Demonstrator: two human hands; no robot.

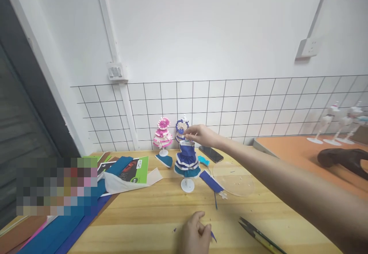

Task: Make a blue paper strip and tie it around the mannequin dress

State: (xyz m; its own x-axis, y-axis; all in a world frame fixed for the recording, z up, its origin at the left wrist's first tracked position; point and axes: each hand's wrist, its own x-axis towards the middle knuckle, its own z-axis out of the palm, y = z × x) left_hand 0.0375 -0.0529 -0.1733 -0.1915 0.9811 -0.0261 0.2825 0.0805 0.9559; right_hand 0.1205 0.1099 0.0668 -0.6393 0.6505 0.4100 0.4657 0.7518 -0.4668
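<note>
A miniature dress form [188,185] stands on a round white base, dressed in a layered blue, white and teal paper dress [187,160]. My right hand [202,134] reaches in from the right and is closed in a pinch at its top, the fingertips covering the neck. Near the table's front edge my left hand [197,233] rests with fingers bent and a gap between index finger and thumb; no held thing shows. A thin blue scrap [213,236] lies beside its thumb. Thread snips [258,235] lie to the right, under my right forearm.
Behind stand a pink-and-white dressed form [163,137] and another blue one [180,125]. A phone [211,154], a blue paper strip [211,181] and a clear round plate [234,179] lie right. Teal paper strips [94,192] pile up left. Bare forms [319,129] stand on an orange table.
</note>
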